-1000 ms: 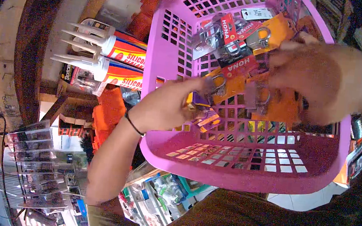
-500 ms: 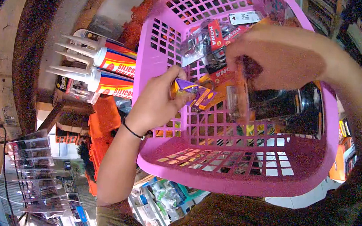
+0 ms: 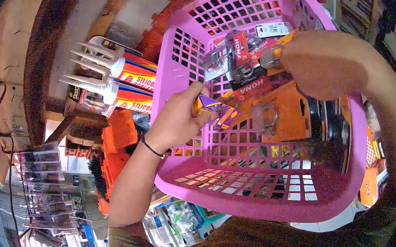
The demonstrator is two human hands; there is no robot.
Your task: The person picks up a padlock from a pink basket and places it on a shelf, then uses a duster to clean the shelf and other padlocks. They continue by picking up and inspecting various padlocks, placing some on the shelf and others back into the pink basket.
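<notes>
My left hand (image 3: pixel 182 114) is closed around a small purple-and-yellow packet (image 3: pixel 218 112), held over the left part of a pink plastic basket (image 3: pixel 247 206). My right hand (image 3: pixel 312 70) reaches down inside the basket at its right side. Its fingers are mostly hidden, so their grip does not show. Beside those fingers is an orange-yellow package (image 3: pixel 277 52). Below the hand lies an orange card pack (image 3: pixel 286 114) with a clear blister. Red-carded HONA packs (image 3: pixel 239 48) are heaped further in, with a white-labelled pack (image 3: pixel 271 30) behind them.
White-nozzled silicone tubes (image 3: pixel 135 76) stand just left of the basket. Orange plastic bins (image 3: pixel 118 139) are below them. Clear hanging packs (image 3: pixel 41 169) fill the lower left. Black glossy packaging (image 3: pixel 333 121) lies against the basket's right wall.
My right hand has moved up and to the right in the basket, uncovering the orange card pack. The left hand still holds the packet. The basket appears slightly further right and lower.
</notes>
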